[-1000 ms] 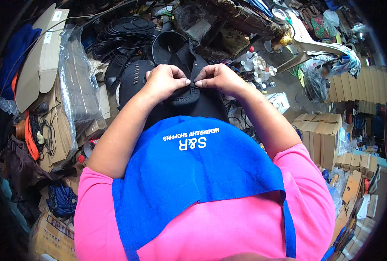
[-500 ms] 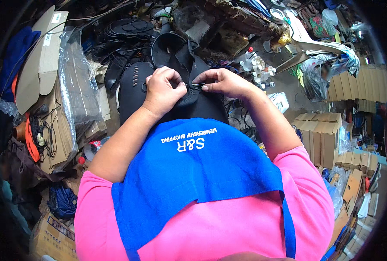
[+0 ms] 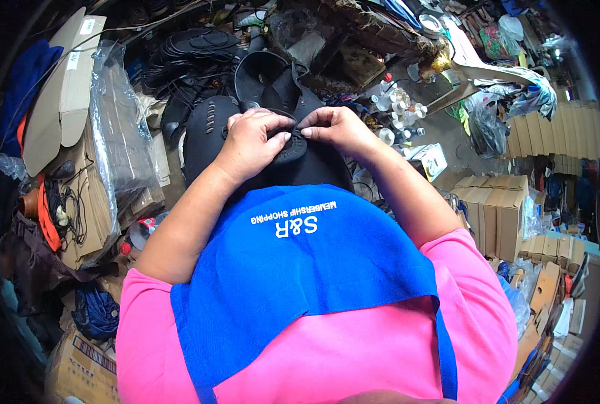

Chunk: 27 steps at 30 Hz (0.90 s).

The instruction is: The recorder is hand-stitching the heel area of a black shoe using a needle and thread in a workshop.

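A black shoe lies across my dark-clothed lap, its wide opening pointing away from me and its rounded toe towards me. My left hand is closed on the shoe's near-left edge, with thumb and forefinger pressed together. My right hand has thumb and forefinger pinched at the shoe's upper, close to the left fingertips. What the right fingers pinch is too small and hidden to make out. A row of short pale marks shows on the black cloth over my left thigh.
Stacked black shoe parts lie beyond my left knee. Flattened cardboard and plastic-wrapped sheets stand at the left. Several small white bottles stand at the right, with cardboard boxes farther right.
A thin needle-like piece seen between my hands half a second ago no longer shows. My right hand has moved slightly left, and both hands are closer together at the shoe.
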Motion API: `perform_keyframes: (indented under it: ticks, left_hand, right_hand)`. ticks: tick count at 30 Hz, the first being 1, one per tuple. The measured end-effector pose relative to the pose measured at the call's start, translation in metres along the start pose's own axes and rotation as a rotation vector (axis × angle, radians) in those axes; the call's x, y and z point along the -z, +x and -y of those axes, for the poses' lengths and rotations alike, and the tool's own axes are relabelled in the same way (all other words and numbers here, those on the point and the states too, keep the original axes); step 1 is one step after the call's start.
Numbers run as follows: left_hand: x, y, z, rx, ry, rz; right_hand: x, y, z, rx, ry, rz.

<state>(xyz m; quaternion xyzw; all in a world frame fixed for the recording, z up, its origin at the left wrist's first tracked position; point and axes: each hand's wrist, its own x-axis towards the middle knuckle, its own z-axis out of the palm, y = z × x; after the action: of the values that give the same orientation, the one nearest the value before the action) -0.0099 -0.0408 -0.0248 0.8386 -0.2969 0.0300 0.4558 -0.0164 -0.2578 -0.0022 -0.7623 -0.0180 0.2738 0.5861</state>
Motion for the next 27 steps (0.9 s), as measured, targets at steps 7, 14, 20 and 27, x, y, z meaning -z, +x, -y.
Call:
perform_keyframes:
  ticks: [7, 14, 20, 27]
  left_hand:
    - [0.008, 0.009, -0.01, 0.052, 0.28, 0.027]
    - [0.013, 0.017, -0.021, 0.019, 0.416, 0.219]
    - [0.028, 0.006, -0.004, -0.158, 0.579, 0.172]
    - [0.033, 0.002, -0.014, 0.082, 0.424, 0.238]
  right_hand:
    - [0.002, 0.005, 0.002, -0.04, -0.03, -0.013]
    - [0.004, 0.005, -0.001, -0.035, -0.036, -0.001]
    - [0.017, -0.003, 0.009, -0.013, -0.132, -0.058]
    - [0.023, -0.004, -0.003, 0.122, -0.114, -0.019]
